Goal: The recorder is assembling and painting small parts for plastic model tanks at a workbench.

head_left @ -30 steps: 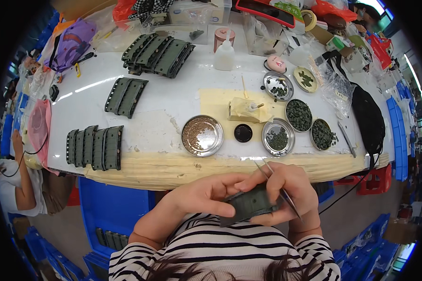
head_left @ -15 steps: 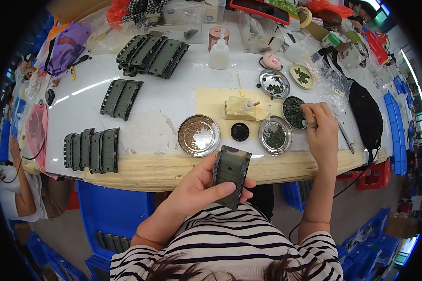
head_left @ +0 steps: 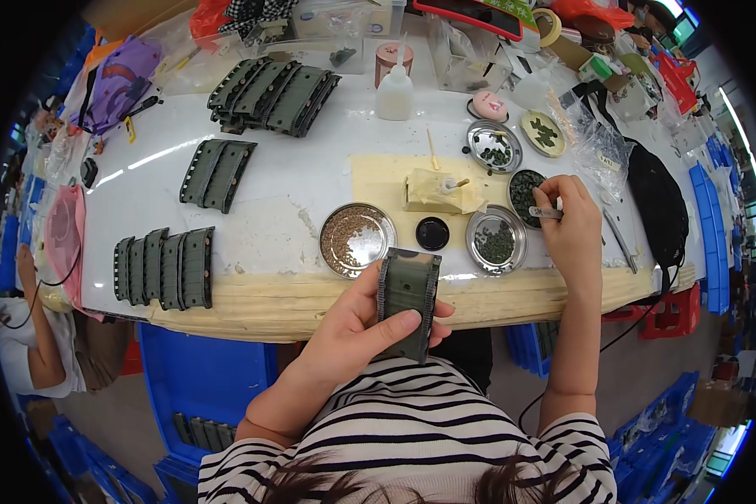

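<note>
Plainly, in the head view, the left hand (head_left: 349, 328) has the green panel (head_left: 407, 288) clasped: its thumb lies flat across the front face, the other fingers wrap behind, and their tips show past the right edge. Most of the panel stands clear beyond the thumb, with a short end below it. It looks light and stiff, probably moulded plastic, so one hand should carry it easily; the smooth face may slide a little, while the ribbed long edges would give better purchase and seem the place to take hold. Well apart to the right of those fingers, the right hand (head_left: 574, 227) pinches what look like silver tweezers (head_left: 546, 212) between thumb and fingertips. Just left of that pinch, dark green pieces (head_left: 525, 187) fill a round tin (head_left: 509, 202); they look light and small enough to slip from a careless grip. Whether the tweezer tips hold one, I cannot tell.
</note>
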The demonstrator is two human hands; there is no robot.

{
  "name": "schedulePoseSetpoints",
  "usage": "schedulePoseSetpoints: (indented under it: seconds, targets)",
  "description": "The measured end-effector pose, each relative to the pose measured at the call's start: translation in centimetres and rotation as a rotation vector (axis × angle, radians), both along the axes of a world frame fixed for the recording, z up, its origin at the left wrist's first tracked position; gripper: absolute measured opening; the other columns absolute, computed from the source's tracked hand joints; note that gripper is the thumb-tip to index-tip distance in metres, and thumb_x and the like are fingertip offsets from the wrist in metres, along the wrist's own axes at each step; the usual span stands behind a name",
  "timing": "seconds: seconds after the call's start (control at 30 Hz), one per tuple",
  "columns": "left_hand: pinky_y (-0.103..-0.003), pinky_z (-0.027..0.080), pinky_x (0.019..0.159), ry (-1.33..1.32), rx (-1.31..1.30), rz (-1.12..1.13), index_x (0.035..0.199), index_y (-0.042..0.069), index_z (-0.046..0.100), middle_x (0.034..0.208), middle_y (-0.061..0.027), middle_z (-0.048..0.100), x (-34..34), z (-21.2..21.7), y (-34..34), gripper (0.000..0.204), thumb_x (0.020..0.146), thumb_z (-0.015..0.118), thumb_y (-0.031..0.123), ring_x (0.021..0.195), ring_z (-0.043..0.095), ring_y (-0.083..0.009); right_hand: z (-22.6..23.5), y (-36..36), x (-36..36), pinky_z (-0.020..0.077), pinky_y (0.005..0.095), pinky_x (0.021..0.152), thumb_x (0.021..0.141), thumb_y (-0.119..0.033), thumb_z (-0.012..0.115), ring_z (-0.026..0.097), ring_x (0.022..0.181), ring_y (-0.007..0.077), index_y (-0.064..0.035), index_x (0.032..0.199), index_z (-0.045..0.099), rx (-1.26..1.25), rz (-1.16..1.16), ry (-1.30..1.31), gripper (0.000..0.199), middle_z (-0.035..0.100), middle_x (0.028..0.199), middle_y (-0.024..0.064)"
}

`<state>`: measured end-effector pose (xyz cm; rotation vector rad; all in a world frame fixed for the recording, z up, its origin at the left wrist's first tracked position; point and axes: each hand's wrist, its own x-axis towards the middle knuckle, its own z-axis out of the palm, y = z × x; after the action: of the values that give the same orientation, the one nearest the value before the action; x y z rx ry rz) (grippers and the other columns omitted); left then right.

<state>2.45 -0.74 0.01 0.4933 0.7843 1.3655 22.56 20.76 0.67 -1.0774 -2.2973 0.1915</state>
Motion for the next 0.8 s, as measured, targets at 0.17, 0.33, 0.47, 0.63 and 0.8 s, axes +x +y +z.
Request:
schedulePoseSetpoints:
  seconds: [0.17,0.33,0.47,0.63,0.8]
  targets:
    - [-0.038,0.054,0.087,0.089,0.028,0.104,0.136,0.006,0.033,0.113,-0.0208,0.061,0.2,-0.6,0.0,0.045,0.095,0.052,0.005,0.098,0.065,-0.026,0.9,-0.5,0.2,0.0458,0.0328,0.057,0.082,-0.002,0.065,0.059,0.066,0.0226,-0.0014,0.09,0.061,-0.043,-0.058,0.086,0.009,0.063,0.078,0.0107]
    - [-0.036,0.053,0.088,0.206,0.097,0.141,0.134,0.006,0.031,0.112,-0.0179,0.061,0.6,-0.9,0.0,0.043,0.096,0.051,0.005,0.099,0.064,-0.0236,0.9,-1.2,-0.3,0.0459,0.0295,0.057,0.081,0.001,0.066,0.06,0.065,0.0194,-0.0015,0.094,0.066,0.048,-0.038,0.183,0.013,0.064,0.079,0.0097]
    - [-0.035,0.053,0.089,0.248,0.128,0.128,0.134,0.007,0.031,0.112,-0.017,0.06,0.7,-0.9,0.0,0.042,0.096,0.05,0.004,0.1,0.063,-0.022,-0.1,0.2,0.7,0.046,0.0277,0.057,0.082,0.002,0.066,0.06,0.064,0.0183,-0.001,0.095,0.068,0.1,0.034,0.119,0.014,0.065,0.081,0.0095]
    - [-0.033,0.049,0.092,0.263,0.154,0.119,0.133,0.003,0.03,0.116,-0.0151,0.057,0.7,-0.8,0.1,0.041,0.096,0.047,0.0,0.104,0.06,-0.018,1.0,-1.4,0.2,0.0443,0.0246,0.056,0.08,0.005,0.067,0.057,0.063,0.0141,-0.0023,0.096,0.07,0.036,0.013,0.234,0.018,0.064,0.081,0.008]
    - [-0.035,0.05,0.093,0.348,0.196,0.142,0.133,0.006,0.03,0.114,-0.0165,0.059,0.9,-0.9,0.0,0.042,0.096,0.048,0.0,0.105,0.061,-0.0203,3.2,-7.2,-2.2,0.0421,0.0216,0.056,0.076,0.009,0.07,0.055,0.063,0.0103,-0.0042,0.097,0.073,-0.108,0.242,0.376,0.025,0.062,0.08,0.0051]
